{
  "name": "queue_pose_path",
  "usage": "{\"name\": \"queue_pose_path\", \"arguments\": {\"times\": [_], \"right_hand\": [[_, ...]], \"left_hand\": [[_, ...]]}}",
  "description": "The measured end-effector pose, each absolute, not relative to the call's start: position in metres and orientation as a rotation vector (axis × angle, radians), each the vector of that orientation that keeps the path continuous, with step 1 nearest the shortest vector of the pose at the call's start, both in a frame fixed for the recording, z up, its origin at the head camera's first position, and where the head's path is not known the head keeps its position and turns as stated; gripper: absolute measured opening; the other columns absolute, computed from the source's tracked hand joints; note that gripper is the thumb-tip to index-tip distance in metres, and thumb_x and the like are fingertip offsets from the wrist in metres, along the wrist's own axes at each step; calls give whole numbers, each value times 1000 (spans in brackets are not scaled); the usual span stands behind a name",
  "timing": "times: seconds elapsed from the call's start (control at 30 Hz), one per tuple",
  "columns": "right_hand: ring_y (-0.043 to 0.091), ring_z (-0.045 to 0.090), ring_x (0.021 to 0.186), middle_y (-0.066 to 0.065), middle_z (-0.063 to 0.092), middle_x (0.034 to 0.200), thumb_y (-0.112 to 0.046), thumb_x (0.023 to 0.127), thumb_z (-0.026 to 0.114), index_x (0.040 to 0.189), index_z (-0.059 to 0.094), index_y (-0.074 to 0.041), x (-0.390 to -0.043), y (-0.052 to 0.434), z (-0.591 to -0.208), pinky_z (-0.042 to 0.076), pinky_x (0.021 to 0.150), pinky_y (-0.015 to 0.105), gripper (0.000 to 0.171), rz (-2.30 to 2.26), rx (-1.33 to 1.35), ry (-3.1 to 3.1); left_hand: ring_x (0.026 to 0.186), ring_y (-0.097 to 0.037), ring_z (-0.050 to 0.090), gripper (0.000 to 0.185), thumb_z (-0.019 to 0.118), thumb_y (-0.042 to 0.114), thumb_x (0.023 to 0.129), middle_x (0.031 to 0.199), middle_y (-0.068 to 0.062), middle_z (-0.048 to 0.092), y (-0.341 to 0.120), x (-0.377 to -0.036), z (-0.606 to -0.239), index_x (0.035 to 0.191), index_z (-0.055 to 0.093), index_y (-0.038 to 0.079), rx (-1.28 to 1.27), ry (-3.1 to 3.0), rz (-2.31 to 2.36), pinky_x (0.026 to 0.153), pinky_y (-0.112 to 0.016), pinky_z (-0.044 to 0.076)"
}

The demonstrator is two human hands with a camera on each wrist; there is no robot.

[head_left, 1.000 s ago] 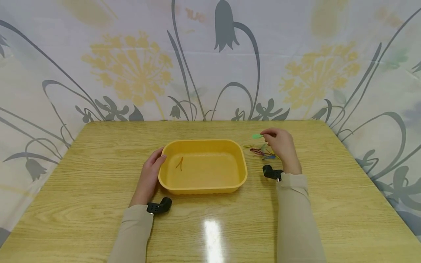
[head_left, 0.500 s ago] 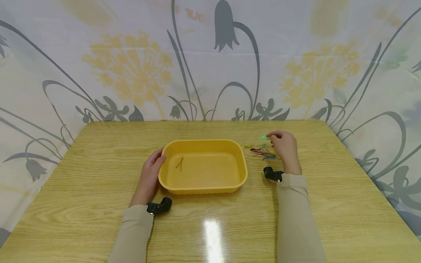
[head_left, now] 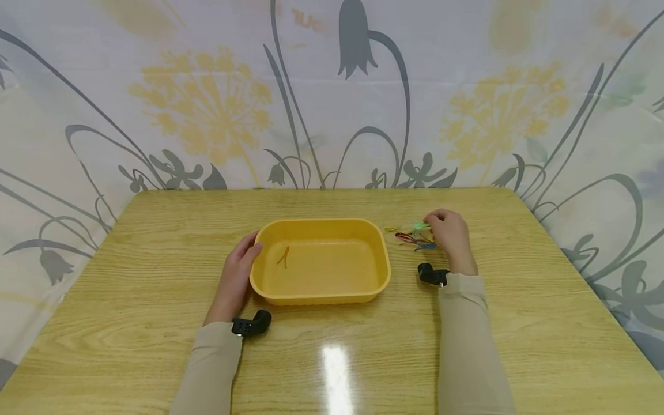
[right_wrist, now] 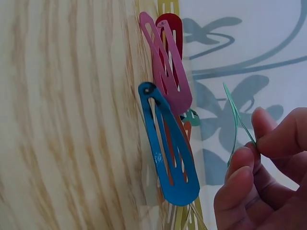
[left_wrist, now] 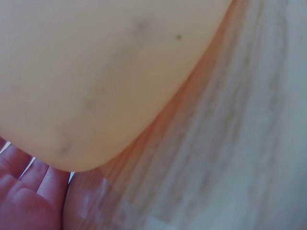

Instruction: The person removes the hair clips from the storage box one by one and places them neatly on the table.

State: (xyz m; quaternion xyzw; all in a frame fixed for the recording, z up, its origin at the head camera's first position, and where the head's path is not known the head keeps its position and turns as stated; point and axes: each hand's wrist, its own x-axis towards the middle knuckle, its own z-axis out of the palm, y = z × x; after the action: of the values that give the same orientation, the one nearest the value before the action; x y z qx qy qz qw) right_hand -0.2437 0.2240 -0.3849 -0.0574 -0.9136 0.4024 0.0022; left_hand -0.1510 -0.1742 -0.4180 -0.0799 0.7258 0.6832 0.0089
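Observation:
In the head view my left hand (head_left: 238,276) holds the left end of a yellow plastic basin (head_left: 320,300), thumb over the rim and fingers along the outer wall. An orange snap hair clip (head_left: 284,256) lies inside, near the left end. Right of the basin, my right hand (head_left: 450,233) pinches a green snap hair clip (right_wrist: 234,122) between thumb and fingers; the right wrist view shows its two leaves spread apart. Close by on the table lie more clips: a blue one (right_wrist: 168,148), a pink one (right_wrist: 168,64), a red one (right_wrist: 173,36) and others partly hidden.
The wooden table (head_left: 155,265) runs back to a flower-patterned cloth (head_left: 316,104). A yellow clip (head_left: 392,229) lies between the basin and the other clips. Light glares on the table (head_left: 336,374) in front of the basin.
My right hand has moved a little to the right and lower, bringing the green hair clip over the other clips. My left hand and the basin stay in place.

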Motion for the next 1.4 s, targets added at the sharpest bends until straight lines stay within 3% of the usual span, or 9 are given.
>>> {"name": "queue_pose_path", "arguments": {"times": [0.33,0.63,0.83,1.0,1.4], "right_hand": [[25,46,76,16,58,101,-23,96,37,111,61,-3,-245,236,-387,38,61,30,35,1181,-153,-2890],[28,44,75,20,56,116,-10,93,39,115,60,-2,-246,237,-388,36,61,33,31,1154,-69,-2914],[31,49,94,21,57,118,-8,93,42,114,61,0,-247,237,-390,39,79,39,29,1123,-29,-2900],[32,51,100,21,57,118,-10,94,44,114,61,0,-247,236,-393,41,84,43,28,1132,-32,-2884],[35,50,99,23,56,118,-8,94,41,114,61,1,-245,238,-395,41,80,43,30,1174,-105,-2865]], "left_hand": [[128,-13,38,47,44,37,97,144,4,37,-174,-150,-416,140,39,21,-249,2261,2137,107,-35,32],[130,-13,36,47,44,37,97,145,4,35,-173,-149,-414,141,38,21,-254,2254,2140,108,-35,30],[130,-14,35,46,43,32,98,145,2,34,-171,-147,-406,141,37,19,-249,2235,2141,108,-36,29],[131,-19,35,46,41,28,98,146,-2,34,-167,-139,-392,142,36,15,-241,2226,2140,108,-37,29],[131,-17,35,45,41,27,98,146,-2,34,-167,-140,-393,141,36,14,-250,2229,2144,108,-36,29]]}}
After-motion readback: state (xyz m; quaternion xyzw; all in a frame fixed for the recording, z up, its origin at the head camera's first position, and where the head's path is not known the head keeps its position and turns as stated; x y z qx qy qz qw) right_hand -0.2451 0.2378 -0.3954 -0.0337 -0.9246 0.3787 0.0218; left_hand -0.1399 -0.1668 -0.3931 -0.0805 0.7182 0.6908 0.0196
